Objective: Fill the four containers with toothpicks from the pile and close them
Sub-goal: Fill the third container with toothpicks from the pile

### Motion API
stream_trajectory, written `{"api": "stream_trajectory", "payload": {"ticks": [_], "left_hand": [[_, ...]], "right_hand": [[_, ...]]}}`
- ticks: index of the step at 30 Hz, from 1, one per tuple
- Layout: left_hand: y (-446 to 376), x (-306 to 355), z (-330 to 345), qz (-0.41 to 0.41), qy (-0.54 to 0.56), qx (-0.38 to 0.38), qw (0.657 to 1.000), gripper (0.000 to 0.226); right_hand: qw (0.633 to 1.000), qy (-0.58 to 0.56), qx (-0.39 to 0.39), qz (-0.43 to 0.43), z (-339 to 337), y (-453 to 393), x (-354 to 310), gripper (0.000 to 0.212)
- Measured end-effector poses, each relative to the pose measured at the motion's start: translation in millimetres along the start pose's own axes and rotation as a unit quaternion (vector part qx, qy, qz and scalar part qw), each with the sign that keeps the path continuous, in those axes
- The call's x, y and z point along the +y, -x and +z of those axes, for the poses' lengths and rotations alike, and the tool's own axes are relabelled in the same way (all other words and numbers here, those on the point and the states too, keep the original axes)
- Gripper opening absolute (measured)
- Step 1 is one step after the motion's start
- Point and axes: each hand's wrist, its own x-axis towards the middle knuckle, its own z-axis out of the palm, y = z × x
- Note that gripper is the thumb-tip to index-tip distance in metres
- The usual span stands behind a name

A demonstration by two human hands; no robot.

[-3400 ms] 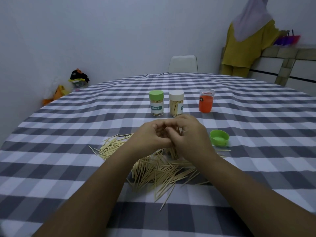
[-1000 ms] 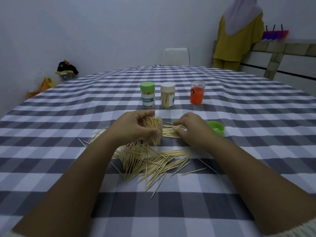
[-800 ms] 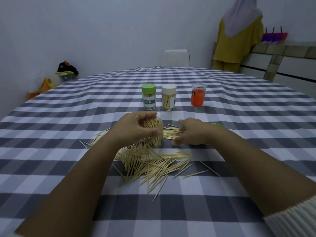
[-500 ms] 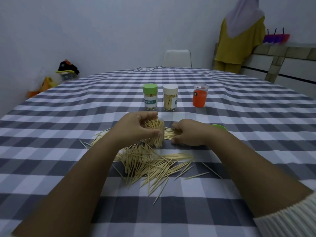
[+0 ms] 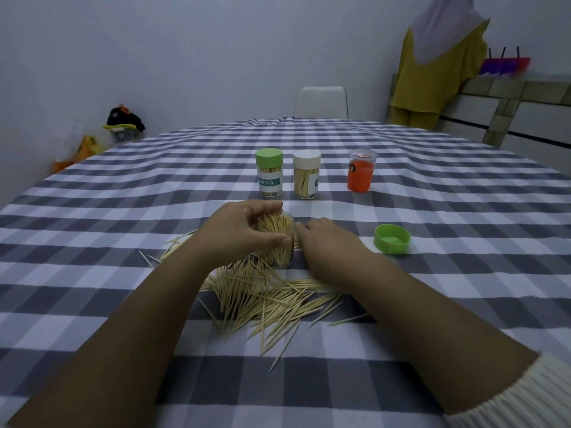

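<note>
Two hands | my left hand grasps clear round container bristling with toothpicks | right hand flat, relaxed on thin wooden pile, fingertips hidden

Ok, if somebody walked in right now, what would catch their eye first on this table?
Probably the pile of toothpicks spilled across the checked tablecloth, near the person. Just behind it, the left hand holds an open container bristling with toothpicks, the right hand beside it. Farther back stands an orange container, and a loose green lid lies right.
</note>
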Motion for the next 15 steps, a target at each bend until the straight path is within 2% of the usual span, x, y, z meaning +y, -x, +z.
{"api": "stream_trajectory", "payload": {"ticks": [6, 9, 15], "left_hand": [[0.4, -0.5, 0.1, -0.003, 0.003, 0.008, 1.000, 0.069], [0.8, -0.7, 0.3, -0.003, -0.006, 0.012, 1.000, 0.069], [2.8, 0.6, 1.7, -0.006, 0.014, 0.016, 1.000, 0.072]], "right_hand": [[0.999, 0.049, 0.016, 0.012, -1.3, 1.1, 0.3, 0.038], [0.998, 0.049, 0.023, 0.021, -1.5, 3.1, 3.2, 0.038], [0.996, -0.032, 0.016, 0.081, -9.7, 0.8, 13.5, 0.029]]}}
